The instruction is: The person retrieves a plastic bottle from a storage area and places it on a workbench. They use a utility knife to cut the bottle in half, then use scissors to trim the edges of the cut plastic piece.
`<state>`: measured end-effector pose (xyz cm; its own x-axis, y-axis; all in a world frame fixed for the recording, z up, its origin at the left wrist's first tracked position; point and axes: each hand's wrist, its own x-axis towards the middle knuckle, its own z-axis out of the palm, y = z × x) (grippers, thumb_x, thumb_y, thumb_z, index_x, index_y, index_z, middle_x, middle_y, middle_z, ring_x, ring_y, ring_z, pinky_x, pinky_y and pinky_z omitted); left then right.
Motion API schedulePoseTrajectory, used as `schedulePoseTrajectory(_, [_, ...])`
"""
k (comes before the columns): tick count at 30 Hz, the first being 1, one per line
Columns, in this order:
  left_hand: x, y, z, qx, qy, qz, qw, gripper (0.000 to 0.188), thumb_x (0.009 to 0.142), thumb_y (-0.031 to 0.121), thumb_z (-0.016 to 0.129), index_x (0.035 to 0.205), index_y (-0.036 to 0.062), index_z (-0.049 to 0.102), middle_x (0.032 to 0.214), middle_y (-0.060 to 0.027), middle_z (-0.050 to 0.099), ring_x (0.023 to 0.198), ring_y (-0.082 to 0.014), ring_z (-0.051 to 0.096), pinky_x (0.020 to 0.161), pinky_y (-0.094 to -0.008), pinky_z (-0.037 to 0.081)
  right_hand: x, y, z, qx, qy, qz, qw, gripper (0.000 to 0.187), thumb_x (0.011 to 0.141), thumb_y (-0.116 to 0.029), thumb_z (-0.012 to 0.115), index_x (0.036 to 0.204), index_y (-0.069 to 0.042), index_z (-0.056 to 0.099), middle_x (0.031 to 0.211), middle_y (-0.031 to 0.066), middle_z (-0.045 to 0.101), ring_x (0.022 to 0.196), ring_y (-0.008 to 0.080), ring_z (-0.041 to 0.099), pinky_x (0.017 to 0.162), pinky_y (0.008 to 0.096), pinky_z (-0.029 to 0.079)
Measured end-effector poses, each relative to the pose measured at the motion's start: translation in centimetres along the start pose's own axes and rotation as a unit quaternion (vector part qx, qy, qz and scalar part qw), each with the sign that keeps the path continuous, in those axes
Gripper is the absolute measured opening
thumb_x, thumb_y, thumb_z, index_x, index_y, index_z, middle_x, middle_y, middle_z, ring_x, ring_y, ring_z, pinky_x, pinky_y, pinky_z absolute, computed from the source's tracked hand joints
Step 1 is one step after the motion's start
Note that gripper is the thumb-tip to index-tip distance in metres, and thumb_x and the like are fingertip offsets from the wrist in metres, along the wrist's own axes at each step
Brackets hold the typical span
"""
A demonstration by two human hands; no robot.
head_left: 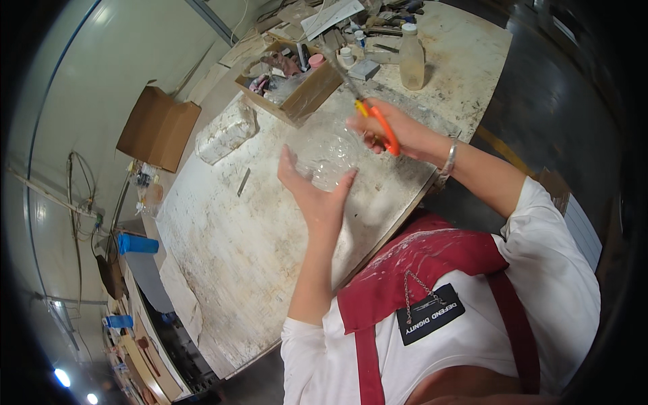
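At the far left, a bright blue plastic cylinder (138,244) lies on its side beyond the edge of the worn, stained, off-white tabletop (250,250). Above it and to its right stands an open brown cardboard box (152,128), its inside showing. Next comes a white block wrapped in wrinkled clear film (228,131), with a thin dark metal strip (244,181) lying apart from it, nearer the person. Farther back, a shallow tan cardboard box (310,98) holds mixed odds and ends, among them a small jar with a pink lid (316,61).

Near the middle of the view, the left hand (320,202) is spread in a wide curve, its grip apart, with thumb and fingers on either side of a crumpled, glossy piece of clear plastic (331,155) over the tabletop. A small white-capped bottle (347,57) and a pale grey block (364,69) sit behind. To the right, the right hand (391,125) has its grip clamped on the orange-and-yellow handles of a long metal cutting tool (387,132), probably scissors, though its far end is blurred. Rightmost, a tall translucent plastic bottle with a white cap (411,64) stands upright beyond that hand.
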<state>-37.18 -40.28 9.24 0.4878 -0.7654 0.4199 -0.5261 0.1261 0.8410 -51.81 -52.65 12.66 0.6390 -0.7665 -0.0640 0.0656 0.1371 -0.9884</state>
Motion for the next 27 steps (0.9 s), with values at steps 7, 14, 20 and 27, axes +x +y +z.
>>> schedulePoseTrajectory(7, [0.6,-1.6,-3.4,-0.406,-0.101,-0.191,0.888,0.094,0.077,0.057,0.066,0.146,0.0182,0.015,0.148,-0.0151,0.02,0.132,-0.0333,0.031,0.104,-0.049,0.034,1.5,-1.3,-1.8,-0.098,-0.137,-0.013,0.986,0.016,0.08,-0.007,0.058,0.089,-0.005,0.045,0.071,0.0007,0.048,0.054,0.0081,0.048,0.047,0.0236,0.041])
schedulePoseTrajectory(14, [-1.1,-2.8,0.0,-0.688,-0.332,-0.325,0.557,0.113,0.058,0.079,0.061,0.146,0.0186,0.022,0.15,-0.0228,0.013,0.132,-0.0521,0.019,0.09,-0.0659,0.041,1.9,-3.6,-1.6,-0.221,-0.236,-0.022,0.946,0.018,0.079,-0.007,0.06,0.092,-0.004,0.049,0.08,0.0008,0.048,0.067,0.0084,0.048,0.055,0.0244,0.042])
schedulePoseTrajectory(20, [-1.0,-2.8,1.2,-0.643,-0.21,-0.321,0.663,0.094,0.064,0.068,0.067,0.141,0.0262,0.032,0.149,-0.0117,0.025,0.134,-0.0387,0.028,0.1,-0.0588,0.034,1.3,-1.6,-3.2,-0.305,-0.055,-0.105,0.945,0.03,0.083,-0.026,0.068,0.091,-0.005,0.048,0.082,0.002,0.046,0.077,0.0103,0.044,0.071,0.0255,0.04])
schedulePoseTrajectory(27, [2.8,-2.2,0.4,-0.608,-0.03,-0.206,0.766,0.079,0.078,0.054,0.065,0.139,0.0186,0.03,0.147,-0.0093,0.026,0.135,-0.0325,0.027,0.107,-0.0572,0.027,-5.5,-0.6,-6.1,-0.343,0.084,-0.057,0.934,0.049,0.083,-0.047,0.064,0.094,-0.003,0.047,0.084,0.0098,0.052,0.076,0.019,0.05,0.071,0.0322,0.043])
